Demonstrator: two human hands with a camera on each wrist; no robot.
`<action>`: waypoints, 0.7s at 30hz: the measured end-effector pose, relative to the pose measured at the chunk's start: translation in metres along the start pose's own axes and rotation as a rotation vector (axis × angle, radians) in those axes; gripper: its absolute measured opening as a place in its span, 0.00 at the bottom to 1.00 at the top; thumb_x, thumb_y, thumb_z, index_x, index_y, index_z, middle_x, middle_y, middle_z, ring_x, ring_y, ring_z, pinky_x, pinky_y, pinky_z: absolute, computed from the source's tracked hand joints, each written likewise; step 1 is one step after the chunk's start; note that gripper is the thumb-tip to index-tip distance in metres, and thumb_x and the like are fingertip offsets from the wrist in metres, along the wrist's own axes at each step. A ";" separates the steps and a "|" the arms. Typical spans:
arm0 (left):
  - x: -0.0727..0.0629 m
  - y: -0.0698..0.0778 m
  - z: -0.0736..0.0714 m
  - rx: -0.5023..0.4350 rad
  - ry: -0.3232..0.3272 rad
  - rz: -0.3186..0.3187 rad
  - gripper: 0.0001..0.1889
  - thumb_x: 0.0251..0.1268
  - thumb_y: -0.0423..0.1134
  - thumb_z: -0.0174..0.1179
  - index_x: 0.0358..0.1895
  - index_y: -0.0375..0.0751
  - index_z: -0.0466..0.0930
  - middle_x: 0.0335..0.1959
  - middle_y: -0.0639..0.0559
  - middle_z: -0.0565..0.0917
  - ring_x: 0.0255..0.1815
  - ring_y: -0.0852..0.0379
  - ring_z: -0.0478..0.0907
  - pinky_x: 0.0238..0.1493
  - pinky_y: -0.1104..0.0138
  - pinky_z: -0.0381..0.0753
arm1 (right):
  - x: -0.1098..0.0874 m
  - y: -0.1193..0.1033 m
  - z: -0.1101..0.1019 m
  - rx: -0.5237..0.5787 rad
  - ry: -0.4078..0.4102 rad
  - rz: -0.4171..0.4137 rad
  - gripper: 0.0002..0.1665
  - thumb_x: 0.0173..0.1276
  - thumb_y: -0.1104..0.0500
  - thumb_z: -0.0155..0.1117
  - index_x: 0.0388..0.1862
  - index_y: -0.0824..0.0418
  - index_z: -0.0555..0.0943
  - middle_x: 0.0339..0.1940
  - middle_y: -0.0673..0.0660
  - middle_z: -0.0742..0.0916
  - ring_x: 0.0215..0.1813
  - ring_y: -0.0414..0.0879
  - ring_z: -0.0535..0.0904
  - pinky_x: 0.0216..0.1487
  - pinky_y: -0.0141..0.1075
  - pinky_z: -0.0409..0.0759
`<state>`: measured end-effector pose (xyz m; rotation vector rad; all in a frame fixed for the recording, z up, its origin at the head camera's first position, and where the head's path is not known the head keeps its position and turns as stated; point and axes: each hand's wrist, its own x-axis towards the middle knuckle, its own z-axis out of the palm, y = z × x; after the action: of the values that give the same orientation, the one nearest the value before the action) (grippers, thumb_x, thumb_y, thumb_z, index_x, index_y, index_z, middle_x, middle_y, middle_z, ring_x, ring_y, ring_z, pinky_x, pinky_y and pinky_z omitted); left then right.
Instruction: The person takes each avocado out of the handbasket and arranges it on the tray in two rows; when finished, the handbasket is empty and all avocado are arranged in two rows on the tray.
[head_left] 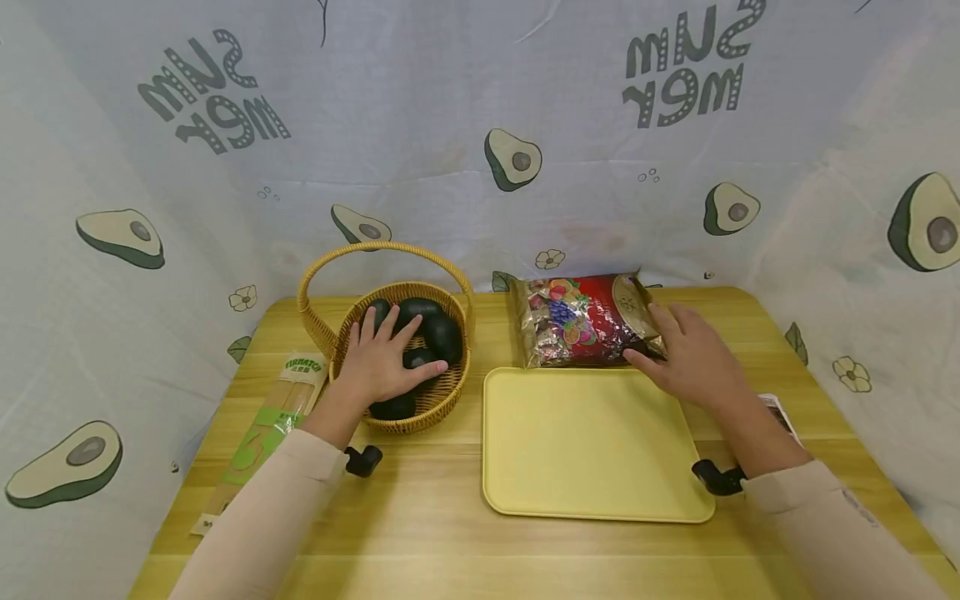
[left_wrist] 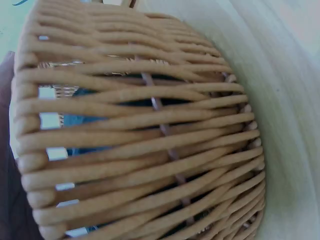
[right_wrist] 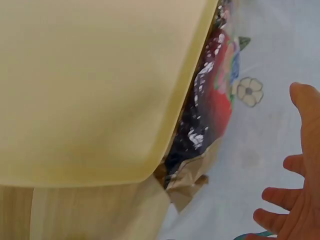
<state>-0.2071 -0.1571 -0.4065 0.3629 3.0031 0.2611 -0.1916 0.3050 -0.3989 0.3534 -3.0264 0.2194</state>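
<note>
The left hand, fingers spread and gripping nothing that shows, is over the basket to the left of the tray; whether it touches the dark fruits inside is hard to tell. They look smooth and rounded, so a careless fingertip grip could let one slip or roll against its neighbours. The basket's arched handle rises behind that hand, so a lift made too far back could snag on it, and a forearm leaning on the near rim might tip the basket. The right hand, fingers also apart and seemingly holding nothing, is by the right end of the shiny bag lying just behind the tray; contact there is unclear. That bag looks slick and loosely filled, so taking it by one crumpled end could make its contents shift, letting it sag or slide onto the tray's back edge. The black wrist mount, at the tray's right edge, might bump the tray and skew it on the surface.
</note>
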 end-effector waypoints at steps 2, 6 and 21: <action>-0.003 0.001 0.000 -0.009 0.020 0.010 0.52 0.61 0.81 0.46 0.84 0.59 0.49 0.85 0.41 0.46 0.85 0.32 0.35 0.79 0.34 0.40 | -0.002 -0.007 -0.003 0.024 -0.007 0.003 0.56 0.73 0.33 0.59 0.82 0.69 0.53 0.76 0.80 0.61 0.74 0.78 0.58 0.72 0.69 0.58; -0.010 0.003 0.001 -0.034 0.056 0.032 0.52 0.61 0.81 0.47 0.83 0.57 0.51 0.85 0.41 0.49 0.84 0.31 0.38 0.78 0.34 0.44 | -0.006 -0.023 -0.008 0.062 -0.003 0.002 0.55 0.72 0.35 0.61 0.82 0.67 0.54 0.78 0.77 0.61 0.75 0.76 0.58 0.72 0.69 0.59; -0.048 -0.005 0.008 -0.210 0.269 0.088 0.43 0.64 0.69 0.60 0.78 0.51 0.64 0.81 0.41 0.60 0.80 0.29 0.51 0.74 0.33 0.56 | -0.022 -0.087 -0.019 0.181 0.116 -0.121 0.43 0.70 0.46 0.68 0.79 0.58 0.64 0.75 0.67 0.72 0.73 0.69 0.68 0.63 0.67 0.73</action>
<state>-0.1605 -0.1727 -0.4116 0.4729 3.1795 0.6780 -0.1483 0.2294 -0.3706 0.5167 -2.8660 0.4878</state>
